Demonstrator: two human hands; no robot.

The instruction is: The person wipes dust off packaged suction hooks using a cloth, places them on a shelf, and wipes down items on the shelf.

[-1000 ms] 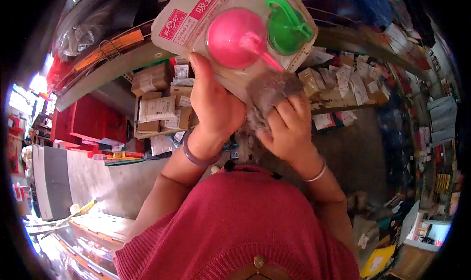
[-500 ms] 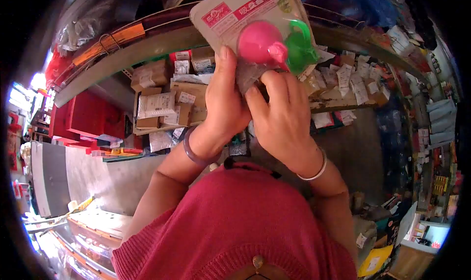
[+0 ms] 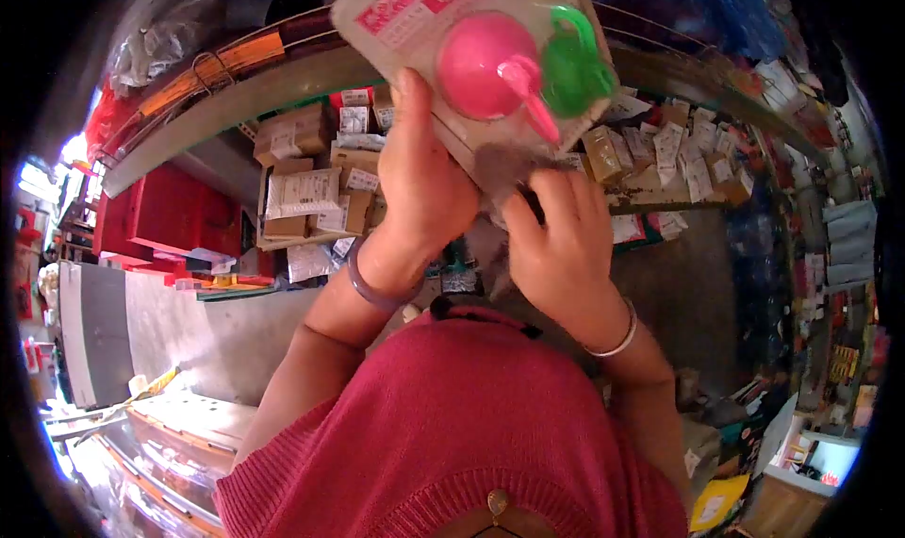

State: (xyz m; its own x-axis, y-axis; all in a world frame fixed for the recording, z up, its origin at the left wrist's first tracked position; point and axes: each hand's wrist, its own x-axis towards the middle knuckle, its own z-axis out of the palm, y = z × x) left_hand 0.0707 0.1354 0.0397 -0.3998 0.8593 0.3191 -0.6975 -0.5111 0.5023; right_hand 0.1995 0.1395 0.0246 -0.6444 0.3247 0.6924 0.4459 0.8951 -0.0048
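Observation:
My left hand (image 3: 421,184) grips a carded pack of suction hooks (image 3: 419,43) by its lower left edge, thumb over the front. Through the front of the pack show a pink dome with a hook (image 3: 479,65) and a green hook piece (image 3: 571,74). Just below the card, my right hand (image 3: 563,244) has its fingers curled round a crumpled grey-brown piece (image 3: 509,172), thin and smeared by motion. It overlaps the card's bottom edge in this view; I cannot tell whether it is cloth or film.
Beyond my hands, shelves hold labelled parcels (image 3: 302,191) on the left and more small packets (image 3: 671,147) on the right. Red boxes (image 3: 184,213) stand at the left. An orange strip (image 3: 222,71) runs along the shelf's upper rail. A yellow packet (image 3: 719,502) lies low on the right.
The pack has shifted up and slightly left with my left hand. My right hand has moved down and right, with the crumpled piece still in its fingers.

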